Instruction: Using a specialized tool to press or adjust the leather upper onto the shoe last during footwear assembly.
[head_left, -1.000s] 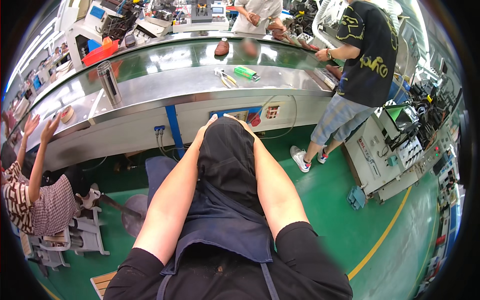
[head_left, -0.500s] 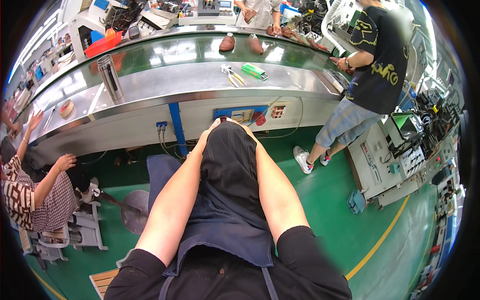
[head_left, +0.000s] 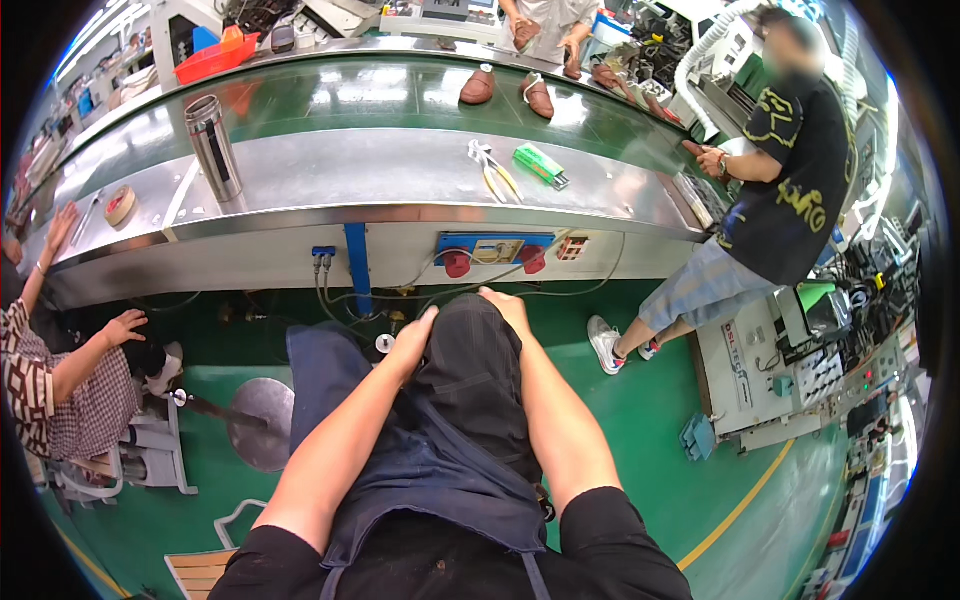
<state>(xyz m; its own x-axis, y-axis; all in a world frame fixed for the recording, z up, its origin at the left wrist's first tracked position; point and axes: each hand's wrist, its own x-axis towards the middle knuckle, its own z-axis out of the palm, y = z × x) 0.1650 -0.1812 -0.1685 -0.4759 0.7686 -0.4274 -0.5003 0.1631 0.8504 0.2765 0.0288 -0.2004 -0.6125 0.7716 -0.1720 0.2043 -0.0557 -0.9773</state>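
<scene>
My left hand [head_left: 414, 338] lies against the left side of my raised knee in black trousers [head_left: 468, 345]; its fingers are mostly hidden. On the knee's other side, near the top, rests my right hand [head_left: 508, 310], its fingertips curving out of sight over the front. No object shows in either hand. A dark blue apron [head_left: 440, 470] covers my lap. Beyond the knee, on the metal ledge of the bench [head_left: 340, 170], are pliers with yellow handles [head_left: 494, 172], a small green box [head_left: 540, 163], a steel flask [head_left: 213, 150] and a roll of tape [head_left: 120, 205].
Brown shoes [head_left: 478, 86] stand on the green conveyor belt [head_left: 330, 95]. A co-worker in a black shirt [head_left: 800, 180] stands at the right, and another person's hand [head_left: 122, 327] shows at the left. Cables and red plugs [head_left: 457, 263] hang under the bench. A round metal stool base [head_left: 262, 425] sits on the floor.
My knee and both hands have come lower and nearer; the hands have shifted from the front of the knee toward its sides. The view has moved, and a brown shoe on the belt shows more clearly.
</scene>
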